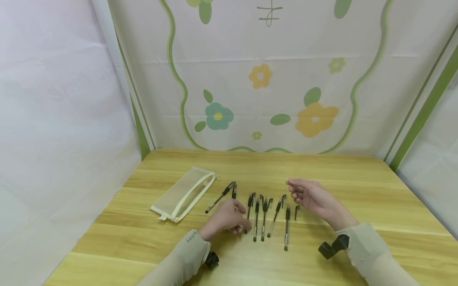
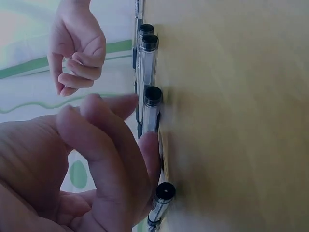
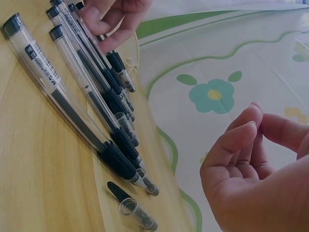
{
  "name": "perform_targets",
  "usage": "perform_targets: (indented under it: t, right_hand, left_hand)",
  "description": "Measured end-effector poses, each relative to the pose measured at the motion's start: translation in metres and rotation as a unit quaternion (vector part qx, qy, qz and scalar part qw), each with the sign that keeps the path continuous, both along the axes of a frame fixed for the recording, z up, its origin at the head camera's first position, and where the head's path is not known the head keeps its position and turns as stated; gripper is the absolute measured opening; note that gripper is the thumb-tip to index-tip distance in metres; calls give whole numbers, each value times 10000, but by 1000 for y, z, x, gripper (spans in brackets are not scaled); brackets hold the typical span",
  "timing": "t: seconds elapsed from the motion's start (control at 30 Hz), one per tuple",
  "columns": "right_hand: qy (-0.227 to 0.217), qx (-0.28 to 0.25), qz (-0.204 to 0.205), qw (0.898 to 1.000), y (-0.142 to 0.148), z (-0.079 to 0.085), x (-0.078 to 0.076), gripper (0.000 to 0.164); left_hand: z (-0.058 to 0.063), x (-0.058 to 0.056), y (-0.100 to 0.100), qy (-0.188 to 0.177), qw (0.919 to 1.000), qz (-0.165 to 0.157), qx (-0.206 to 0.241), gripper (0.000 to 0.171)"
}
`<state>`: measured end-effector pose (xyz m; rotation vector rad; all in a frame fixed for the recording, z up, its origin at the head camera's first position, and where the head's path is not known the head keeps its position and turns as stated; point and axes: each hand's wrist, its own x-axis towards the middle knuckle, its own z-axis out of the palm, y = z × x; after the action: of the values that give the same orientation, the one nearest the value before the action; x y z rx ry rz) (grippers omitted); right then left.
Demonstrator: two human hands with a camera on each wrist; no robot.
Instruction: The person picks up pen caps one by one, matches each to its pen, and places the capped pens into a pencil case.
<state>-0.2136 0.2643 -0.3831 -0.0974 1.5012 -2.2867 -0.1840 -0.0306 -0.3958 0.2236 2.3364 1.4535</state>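
Several gel pens (image 1: pixel 256 221), likely light and stiff, best pinched at their black grips (image 3: pixel 116 162), lay beside our left fingers (image 2: pixel 108 164), hold unclear; our right fingers (image 3: pixel 236 142) curled loosely, empty.

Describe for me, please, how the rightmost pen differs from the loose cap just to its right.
The rightmost pen is long, whereas the loose cap is short. The pen has a black grip; the cap has a black clip. Both are partly clear and lie on the wooden table.
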Motion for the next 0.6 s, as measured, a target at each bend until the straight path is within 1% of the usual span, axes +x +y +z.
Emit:
perform_targets:
  t: [0.13, 0.27, 0.43, 0.6]
  right_hand:
    - [25, 51, 14, 10000, 0, -1, 0, 15]
    - [34, 87, 33, 10000, -1, -1, 1, 15]
    - [45, 154, 43, 9999, -1, -2, 0, 15]
    - [30, 153, 25, 9999, -1, -3, 0, 15]
  left_hand:
    - [1, 0, 0, 39, 9993, -91, -354, 48]
    - [2, 1, 1, 90, 9982, -66, -582, 45]
    - [2, 2, 2, 135, 9980, -12, -610, 35]
    - [3, 2, 0, 292, 9979, -118, -569, 23]
